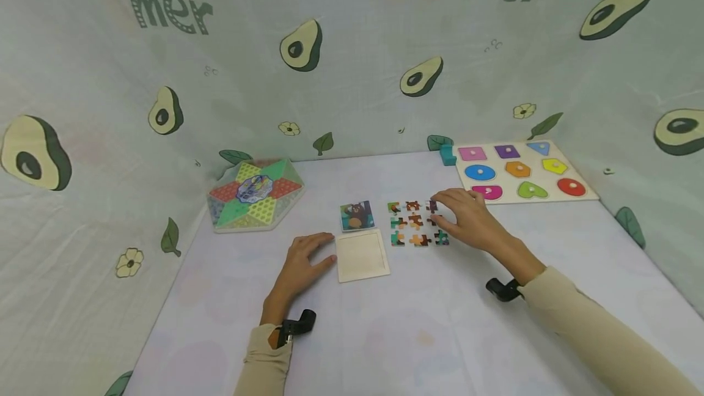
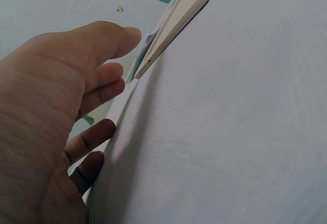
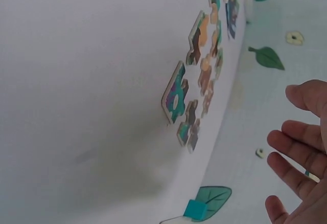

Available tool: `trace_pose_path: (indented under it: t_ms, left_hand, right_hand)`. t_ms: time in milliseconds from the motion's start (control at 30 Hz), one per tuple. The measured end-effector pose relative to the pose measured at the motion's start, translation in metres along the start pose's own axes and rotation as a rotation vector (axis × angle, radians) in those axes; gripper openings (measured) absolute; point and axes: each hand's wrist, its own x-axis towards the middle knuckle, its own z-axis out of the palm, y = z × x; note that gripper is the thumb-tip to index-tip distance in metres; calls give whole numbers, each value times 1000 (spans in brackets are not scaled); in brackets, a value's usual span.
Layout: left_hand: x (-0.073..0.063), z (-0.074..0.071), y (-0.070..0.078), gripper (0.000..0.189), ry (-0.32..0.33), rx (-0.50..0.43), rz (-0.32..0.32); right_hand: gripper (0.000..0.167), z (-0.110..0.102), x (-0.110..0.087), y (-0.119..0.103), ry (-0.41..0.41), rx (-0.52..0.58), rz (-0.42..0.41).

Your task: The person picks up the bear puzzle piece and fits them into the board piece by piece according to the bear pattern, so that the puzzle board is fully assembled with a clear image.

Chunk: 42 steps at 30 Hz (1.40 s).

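A square wooden puzzle tray (image 1: 362, 256) lies bare on the table, its raised rim nearest my left hand (image 1: 299, 264). The left fingers are relaxed and apart at the tray's left side; whether they touch it I cannot tell. Just behind the tray lies a small bear picture card (image 1: 357, 216). To the right, several jigsaw pieces (image 1: 415, 222) are laid out in spaced rows. My right hand (image 1: 467, 219) hovers over the right column with loosely bent fingers, partly covering pieces there. In the right wrist view, the corner puzzle piece (image 3: 175, 93) lies flat, apart from the fingers.
A wooden shape board (image 1: 519, 171) with colourful knobbed shapes stands at the back right, a teal block (image 1: 448, 154) at its left corner. At the back left lies a hexagonal patterned box (image 1: 256, 194). A printed cloth backdrop (image 1: 352, 102) rises behind the table.
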Motion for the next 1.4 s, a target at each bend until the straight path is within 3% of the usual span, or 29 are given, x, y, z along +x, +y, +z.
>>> trace_pose_path:
  t_ms: [200,700,1100,1400]
  left_hand:
    - [-1,0,5,48,-10,28,26]
    - [-1,-1,9,45,-27,34,76]
    - [-1,2,1,44,-12,54,121]
    - [-1,-1,3,46,-35,50,96]
  right_hand:
    - [43,3,12,-2,6,-3,-27]
    - [36,18,46,-7,-66,12,-77]
    - [33,29,70,-8,-133,18,-94]
    - [31,39,88,-7,-182,-17,-105]
